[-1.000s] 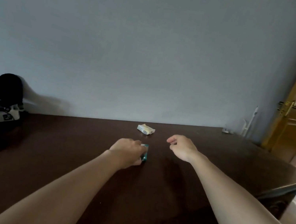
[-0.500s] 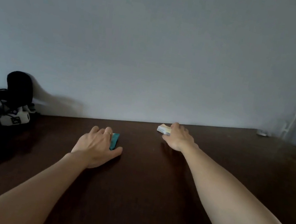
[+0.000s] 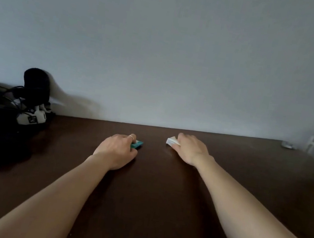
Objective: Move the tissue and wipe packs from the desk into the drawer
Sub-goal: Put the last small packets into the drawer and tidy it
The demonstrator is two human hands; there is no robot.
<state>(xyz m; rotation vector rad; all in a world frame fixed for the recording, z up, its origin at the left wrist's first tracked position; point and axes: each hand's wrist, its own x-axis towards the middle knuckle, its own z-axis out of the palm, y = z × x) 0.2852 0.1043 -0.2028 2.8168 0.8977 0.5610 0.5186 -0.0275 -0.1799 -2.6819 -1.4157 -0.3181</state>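
Both packs are found on the desk (image 3: 160,201), the teal pack (image 3: 137,144) gripped by the left hand (image 3: 115,150), the white pack (image 3: 171,140) by the right hand (image 3: 191,149); no drawer is seen.

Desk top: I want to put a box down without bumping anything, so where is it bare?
Bare wood lies between the forearms, and right of the right hand out to the desk corner. Crowded: the far left with the black gear; the teal pack and white pack under the hands.

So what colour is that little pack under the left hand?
Teal green; the pack peeks out past the left hand, seen in the head view.
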